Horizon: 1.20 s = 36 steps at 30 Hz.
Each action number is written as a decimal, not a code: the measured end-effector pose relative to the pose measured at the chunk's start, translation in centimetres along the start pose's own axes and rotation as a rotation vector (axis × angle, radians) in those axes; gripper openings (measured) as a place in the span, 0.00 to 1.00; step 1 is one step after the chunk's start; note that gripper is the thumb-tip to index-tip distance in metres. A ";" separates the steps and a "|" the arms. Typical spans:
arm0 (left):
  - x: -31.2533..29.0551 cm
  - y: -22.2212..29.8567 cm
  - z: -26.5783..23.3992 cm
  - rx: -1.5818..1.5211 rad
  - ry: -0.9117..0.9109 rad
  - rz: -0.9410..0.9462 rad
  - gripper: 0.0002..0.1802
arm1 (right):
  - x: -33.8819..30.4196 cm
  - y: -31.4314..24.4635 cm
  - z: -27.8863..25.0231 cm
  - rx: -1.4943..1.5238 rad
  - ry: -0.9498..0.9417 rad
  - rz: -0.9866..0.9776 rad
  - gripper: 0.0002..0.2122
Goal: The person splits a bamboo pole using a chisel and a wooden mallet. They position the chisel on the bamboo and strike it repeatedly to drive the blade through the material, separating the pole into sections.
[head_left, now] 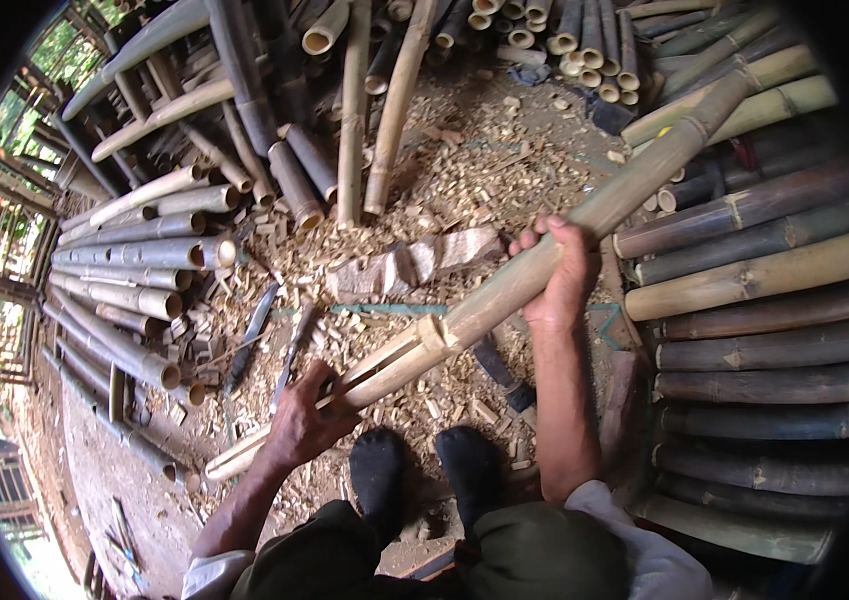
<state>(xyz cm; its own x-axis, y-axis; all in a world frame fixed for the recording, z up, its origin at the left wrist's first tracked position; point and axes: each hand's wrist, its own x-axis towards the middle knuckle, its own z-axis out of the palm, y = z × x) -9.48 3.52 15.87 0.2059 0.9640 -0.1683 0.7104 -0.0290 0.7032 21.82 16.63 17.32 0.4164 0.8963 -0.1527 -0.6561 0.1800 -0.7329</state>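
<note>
currently i see my right hand (560,275) clenched around the long bamboo pole (505,290), held slanting over the chip-strewn ground (465,170); my left hand (305,420) grips its split lower end.

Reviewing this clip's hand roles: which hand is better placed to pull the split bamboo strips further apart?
Probably the left hand: it grips the split end of the bamboo pole, where the strips separate. The right hand holds the whole pole higher up, steadying it.
</note>
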 end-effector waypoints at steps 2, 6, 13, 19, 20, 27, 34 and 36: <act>-0.4 0.0 0.4 -0.004 0.073 -0.009 0.20 | -0.2 -0.2 0.4 0.006 0.011 0.058 0.13; 0.7 -0.5 -4.5 -0.045 0.278 -0.021 0.32 | 1.6 -1.3 -1.5 0.083 0.009 0.014 0.10; -3.6 -10.5 -33.0 -0.785 1.063 0.146 0.28 | -0.5 -1.4 -5.6 -0.211 0.033 0.073 0.11; -4.2 -29.4 -27.0 -1.216 1.125 -0.171 0.45 | -2.1 -3.1 -5.9 -0.093 0.130 -0.047 0.12; -4.3 -29.7 -23.4 -1.279 1.125 -0.194 0.39 | -1.9 -3.3 -5.1 -0.044 0.081 -0.049 0.16; -4.7 -28.1 -8.0 -1.560 1.163 -0.534 0.33 | -0.8 -6.3 1.4 0.169 -0.038 -0.207 0.18; -3.3 -24.8 -5.1 -1.651 1.070 -0.629 0.29 | -0.2 -6.3 1.1 0.245 -0.064 -0.207 0.14; -4.6 -25.2 -4.5 -1.573 1.080 -0.648 0.27 | 0.0 -5.7 0.7 0.270 -0.075 -0.201 0.13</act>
<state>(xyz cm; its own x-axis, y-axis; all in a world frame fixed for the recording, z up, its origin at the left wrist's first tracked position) -31.37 1.05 2.04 -0.6245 0.4845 -0.6126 -0.7172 -0.0451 0.6954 25.11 15.89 22.02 0.5134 0.8575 0.0335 -0.7125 0.4478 -0.5402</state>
